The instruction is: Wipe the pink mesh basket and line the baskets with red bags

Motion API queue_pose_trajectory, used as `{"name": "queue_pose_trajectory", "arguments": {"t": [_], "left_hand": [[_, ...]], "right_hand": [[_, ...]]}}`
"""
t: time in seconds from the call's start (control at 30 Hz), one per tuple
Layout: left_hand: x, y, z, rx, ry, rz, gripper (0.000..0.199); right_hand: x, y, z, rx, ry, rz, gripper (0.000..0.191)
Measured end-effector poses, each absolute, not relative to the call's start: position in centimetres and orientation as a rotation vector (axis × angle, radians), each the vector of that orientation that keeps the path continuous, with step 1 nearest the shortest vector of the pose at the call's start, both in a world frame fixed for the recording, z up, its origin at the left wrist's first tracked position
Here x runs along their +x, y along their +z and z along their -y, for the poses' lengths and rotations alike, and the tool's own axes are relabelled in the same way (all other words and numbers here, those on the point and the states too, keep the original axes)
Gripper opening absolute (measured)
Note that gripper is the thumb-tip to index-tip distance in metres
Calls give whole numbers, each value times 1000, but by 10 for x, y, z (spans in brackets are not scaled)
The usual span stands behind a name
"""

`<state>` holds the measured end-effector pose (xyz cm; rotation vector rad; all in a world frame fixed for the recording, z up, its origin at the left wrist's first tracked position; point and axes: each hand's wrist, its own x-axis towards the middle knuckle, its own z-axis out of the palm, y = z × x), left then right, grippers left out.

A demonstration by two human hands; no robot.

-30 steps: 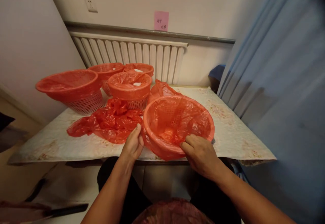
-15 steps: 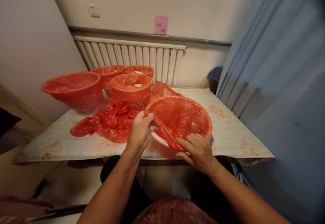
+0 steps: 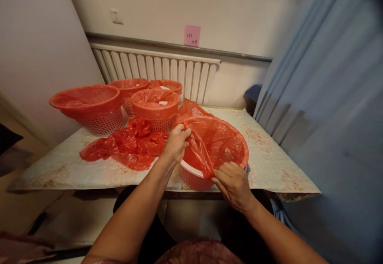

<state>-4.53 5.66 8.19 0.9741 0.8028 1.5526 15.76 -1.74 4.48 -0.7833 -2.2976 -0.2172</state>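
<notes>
A white plastic basket (image 3: 191,169) stands at the table's front edge, with a red plastic bag (image 3: 223,140) lining it. The bag is folded over the far and right rim, while part of the near-left white rim shows bare. My left hand (image 3: 177,142) pinches the bag's edge at the basket's left side. Closer to me, my right hand (image 3: 233,182) grips the same edge by the near rim. A stretch of film is pulled taut between the two hands. Left of the basket lies a crumpled heap of red plastic bags (image 3: 131,146).
Several baskets lined with red bags, such as the large one (image 3: 98,116) and a smaller one (image 3: 161,125), stand at the back left. Behind the table (image 3: 269,164) are a radiator (image 3: 167,66) and a wall; a blue curtain (image 3: 314,96) hangs on the right.
My left hand has moved slightly right and up with the bag's edge, and the film between my hands is stretched wider. My right hand's fingers have closed tighter on the bag. The view has tilted slightly.
</notes>
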Motion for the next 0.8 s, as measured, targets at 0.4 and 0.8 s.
{"name": "queue_pose_trajectory", "arguments": {"t": [0.4,0.8], "left_hand": [[-48,85,-47,1035,1442,-864,24],[-44,71,-59,1121,1696,-1268,9]], "right_hand": [[206,97,-30,-1190,539,1679,26],[266,79,-97,-1482,-179,2044,15]]}}
